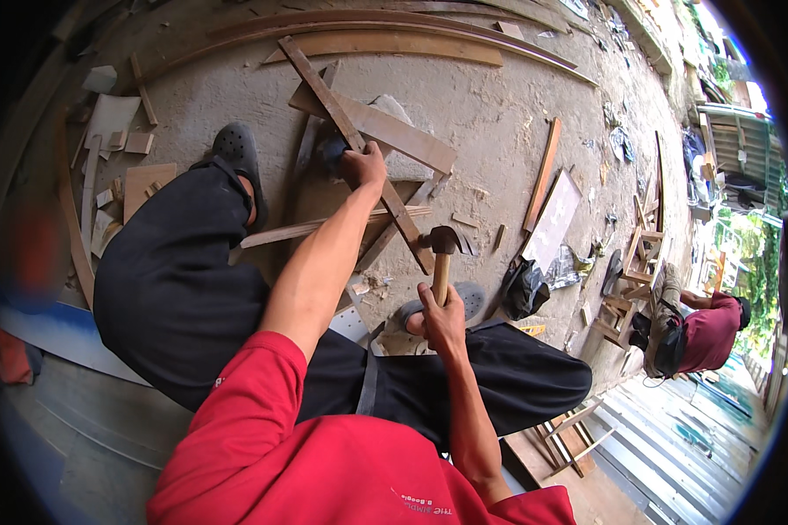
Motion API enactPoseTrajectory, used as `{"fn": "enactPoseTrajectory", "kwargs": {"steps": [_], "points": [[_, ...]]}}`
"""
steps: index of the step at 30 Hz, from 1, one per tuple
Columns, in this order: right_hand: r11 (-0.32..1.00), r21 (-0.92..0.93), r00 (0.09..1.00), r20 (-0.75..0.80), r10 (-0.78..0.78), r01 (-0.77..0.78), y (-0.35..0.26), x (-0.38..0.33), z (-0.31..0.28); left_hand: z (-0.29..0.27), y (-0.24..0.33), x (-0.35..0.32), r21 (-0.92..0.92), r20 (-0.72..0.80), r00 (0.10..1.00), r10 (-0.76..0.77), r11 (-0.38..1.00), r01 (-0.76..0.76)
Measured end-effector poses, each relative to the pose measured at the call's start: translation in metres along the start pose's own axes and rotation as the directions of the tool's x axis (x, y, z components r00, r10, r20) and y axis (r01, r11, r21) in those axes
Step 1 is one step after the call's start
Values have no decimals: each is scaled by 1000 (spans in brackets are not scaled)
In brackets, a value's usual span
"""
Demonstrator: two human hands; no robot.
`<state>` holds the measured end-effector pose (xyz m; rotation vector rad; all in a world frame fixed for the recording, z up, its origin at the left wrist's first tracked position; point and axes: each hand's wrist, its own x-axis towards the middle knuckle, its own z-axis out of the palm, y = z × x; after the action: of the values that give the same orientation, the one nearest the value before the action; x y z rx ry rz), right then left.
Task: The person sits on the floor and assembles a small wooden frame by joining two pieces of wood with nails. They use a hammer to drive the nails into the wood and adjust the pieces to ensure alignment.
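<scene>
My left hand (363, 166) is closed round a long, narrow wooden strip (401, 219), which slants from the upper left down toward my right knee. Closed on the wooden handle of a claw hammer (442, 271) is my right hand (443, 319). The hammer is upright in the picture, its dark head beside the lower end of the strip; whether they touch I cannot tell. Beyond my left hand, a wider pale board (398, 138) crosses under the strip. Other lengths of wood, partly hidden by my forearm, lie below the strip, among them a thin slat (289, 233).
Long planks (394, 44) lie across the far floor. Wood offcuts (138, 143) are scattered at left. Right of my foot lie a black plastic bag (526, 289) and a pale panel (553, 219). Farther right, a person in a dark red shirt (709, 332) sits by small wooden frames (617, 319).
</scene>
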<state>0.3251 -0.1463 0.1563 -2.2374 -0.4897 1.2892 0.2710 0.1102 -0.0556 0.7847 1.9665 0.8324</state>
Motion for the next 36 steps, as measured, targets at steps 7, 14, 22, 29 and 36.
{"fn": "enactPoseTrajectory", "kwargs": {"steps": [7,14,22,29,36], "points": [[985,63,983,-96,-153,160,11,22,32,-7,5,-6,-51,32,999,-5,999,7],[996,60,997,-53,-63,66,14,37,36,-12,10,-14,-58,55,998,31,998,-28],[966,21,954,-167,-250,257,28,51,54,-16,22,-24,-96,105,993,-48,994,58],[974,110,976,-112,-186,198,23,45,48,-7,5,-13,-29,51,999,4,1000,-2],[1000,-7,998,-53,-18,17,56,67,61,-7,8,-23,-73,62,998,-14,997,18]]}}
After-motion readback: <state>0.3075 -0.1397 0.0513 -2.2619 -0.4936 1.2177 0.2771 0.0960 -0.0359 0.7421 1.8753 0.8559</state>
